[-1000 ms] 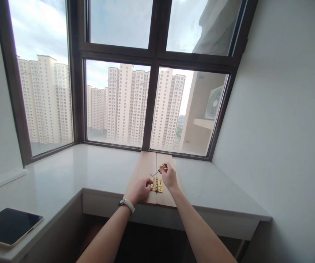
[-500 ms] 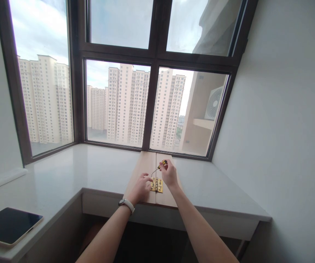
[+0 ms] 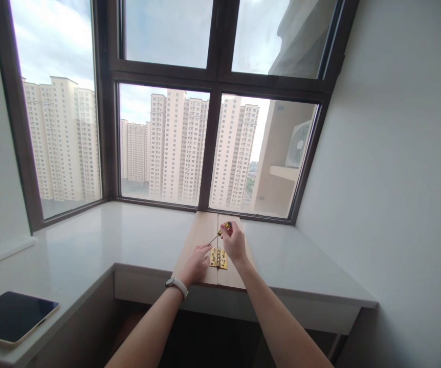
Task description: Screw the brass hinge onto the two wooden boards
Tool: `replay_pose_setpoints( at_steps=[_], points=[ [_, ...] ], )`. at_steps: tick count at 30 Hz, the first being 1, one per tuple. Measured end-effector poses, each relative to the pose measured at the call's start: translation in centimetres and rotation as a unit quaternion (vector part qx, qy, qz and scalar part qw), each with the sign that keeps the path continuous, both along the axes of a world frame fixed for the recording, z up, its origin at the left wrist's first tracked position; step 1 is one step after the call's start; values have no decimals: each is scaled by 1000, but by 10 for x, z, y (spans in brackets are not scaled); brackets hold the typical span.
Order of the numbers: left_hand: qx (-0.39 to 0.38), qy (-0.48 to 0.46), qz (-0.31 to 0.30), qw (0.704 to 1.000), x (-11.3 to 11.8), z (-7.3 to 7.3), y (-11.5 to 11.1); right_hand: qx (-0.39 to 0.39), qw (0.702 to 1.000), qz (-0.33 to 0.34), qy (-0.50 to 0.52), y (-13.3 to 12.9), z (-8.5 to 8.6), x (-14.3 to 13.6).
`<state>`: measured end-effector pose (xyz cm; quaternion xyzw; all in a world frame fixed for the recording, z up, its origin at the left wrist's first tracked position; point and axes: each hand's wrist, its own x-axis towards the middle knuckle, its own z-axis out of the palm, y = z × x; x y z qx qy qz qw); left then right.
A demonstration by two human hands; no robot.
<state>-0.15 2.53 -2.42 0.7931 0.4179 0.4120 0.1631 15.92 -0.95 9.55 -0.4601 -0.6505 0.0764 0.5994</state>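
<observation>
My right hand (image 3: 233, 242) is closed around the yellow-and-black handle of a screwdriver (image 3: 226, 227), its thin shaft slanting down to the left. At the screwdriver's tip are the fingertips of my left hand (image 3: 196, 262), drawn together; anything small between them is too tiny to make out. Just right of the left hand, a brass-coloured hinge (image 3: 218, 258) lies unfolded across the seam between two pale wooden boards (image 3: 194, 231). Small dark and shiny spots show on both hinge leaves.
The boards lie side by side on a white windowsill counter (image 3: 144, 240), reaching from the window frame to its front edge. A tablet (image 3: 13, 317) with a dark screen rests on the counter's left arm. A white wall (image 3: 389, 153) rises at the right.
The screwdriver's tip has moved up and left, off the hinge area. My left fingers have shifted off the hinge's left leaf and come together at the tip.
</observation>
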Motion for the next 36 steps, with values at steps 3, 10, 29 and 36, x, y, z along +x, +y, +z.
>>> replay_pose_setpoints(
  at_steps=[3,10,29,36],
  points=[
    [4,1,1,1000,0,0,1,-4,1000,3,-1,0,-1,1],
    [6,-8,4,1000,0,-1,1,-8,1000,13,9,1,-2,3],
    [9,5,-7,1000,0,1,-2,-23,996,71,-41,7,4,12],
    [7,-5,-10,1000,0,2,-3,-14,998,41,-40,4,4,12]
  ],
)
